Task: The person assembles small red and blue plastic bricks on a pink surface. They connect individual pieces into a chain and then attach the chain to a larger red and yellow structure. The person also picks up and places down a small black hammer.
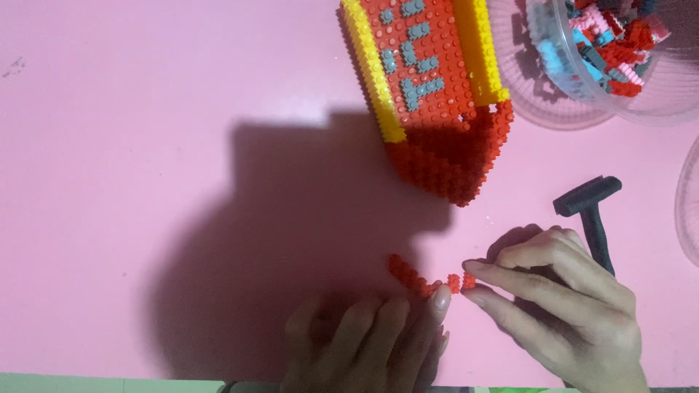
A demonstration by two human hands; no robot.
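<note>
A short row of small red bricks [413, 276] lies on the pink table [145, 182] near its front edge. My left hand [371, 342] rests below it, one fingertip pressing on the row's right end. My right hand [561, 313] pinches a small red brick piece [466, 281] between thumb and forefinger, touching that same end of the row. Further back stands a red brick model [437, 94] with yellow edges and grey bricks set into its face.
A small black hammer [591, 218] lies just behind my right hand. A clear plastic tub [604, 58] of mixed red, blue, pink and grey bricks sits at the back right. Another clear container's rim [688, 211] shows at the right edge.
</note>
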